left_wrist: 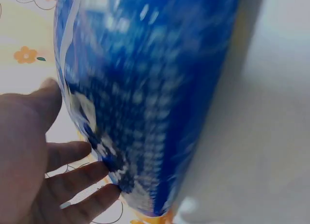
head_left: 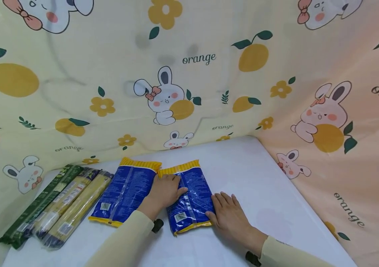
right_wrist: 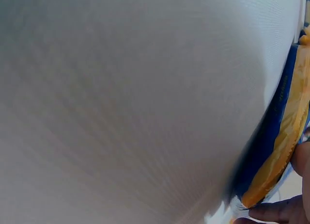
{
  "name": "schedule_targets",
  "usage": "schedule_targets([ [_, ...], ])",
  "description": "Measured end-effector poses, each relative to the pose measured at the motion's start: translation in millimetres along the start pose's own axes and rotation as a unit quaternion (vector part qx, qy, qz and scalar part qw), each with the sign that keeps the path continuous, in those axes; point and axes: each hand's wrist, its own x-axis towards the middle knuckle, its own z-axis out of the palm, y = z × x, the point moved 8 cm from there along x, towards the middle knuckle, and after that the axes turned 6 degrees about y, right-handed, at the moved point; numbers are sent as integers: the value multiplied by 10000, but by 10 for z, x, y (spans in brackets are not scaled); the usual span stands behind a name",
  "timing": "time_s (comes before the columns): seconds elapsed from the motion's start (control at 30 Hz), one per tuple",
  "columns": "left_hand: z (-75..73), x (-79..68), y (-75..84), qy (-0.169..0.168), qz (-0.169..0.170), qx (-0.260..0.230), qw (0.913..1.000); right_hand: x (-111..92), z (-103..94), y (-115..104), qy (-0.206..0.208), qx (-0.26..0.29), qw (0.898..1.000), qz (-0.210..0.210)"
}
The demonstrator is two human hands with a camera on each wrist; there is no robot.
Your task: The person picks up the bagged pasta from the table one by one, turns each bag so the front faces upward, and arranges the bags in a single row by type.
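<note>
A blue plastic packet (head_left: 194,196) with yellow ends, white print and a barcode lies flat on the table between my two hands. My left hand (head_left: 164,191) rests along its upper left edge, thumb spread over the packet. My right hand (head_left: 231,217) touches its right edge with the fingers extended. In the left wrist view, the left hand's fingers (left_wrist: 80,180) meet the side of a blurred blue packet (left_wrist: 145,88). At the right border of the right wrist view, the right hand's fingertips (right_wrist: 271,212) touch the yellow-and-blue packet end (right_wrist: 281,151).
A similar blue packet (head_left: 127,189) lies just left, its top corner close to the first. Farther left are two clear packs of pale sticks, likely noodles (head_left: 80,200), and a long green pack (head_left: 42,205). The white table (head_left: 269,193) meets a printed cloth (head_left: 209,111) behind and at the right.
</note>
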Motion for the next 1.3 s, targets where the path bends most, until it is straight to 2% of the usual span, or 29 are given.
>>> schedule_targets([
  [0.13, -123, 257, 19, 296, 104, 201, 9993, 16, -79, -31, 628, -446, 9966, -298],
  [0.27, -175, 580, 114, 610, 476, 385, 9963, -6, -153, -46, 1131, -823, 9892, -441],
  [0.4, -182, 859, 247, 945, 992, 611, 9887, -33, -190, -40, 1383, -1081, 9831, -523],
  [0.53, -159, 1029, 329, 1191, 1299, 838, 9808, -49, -186, -41, 1427, -1282, 9797, -584],
  [0.67, -55, 1120, 351, 1009, 1339, 917, 9816, -65, -178, -39, 1520, -1377, 9768, -614],
  [0.87, 95, 1190, 331, 593, 1183, 1088, 9852, -73, -191, -29, 1733, -1461, 9713, -714],
  [1.13, 125, 1188, 335, 560, 1149, 1033, 9864, -80, -234, -38, 1846, -1511, 9685, -718],
  [1.3, 115, 1166, 348, 763, 1288, 1079, 9828, -91, -263, -54, 2073, -1489, 9638, -772],
])
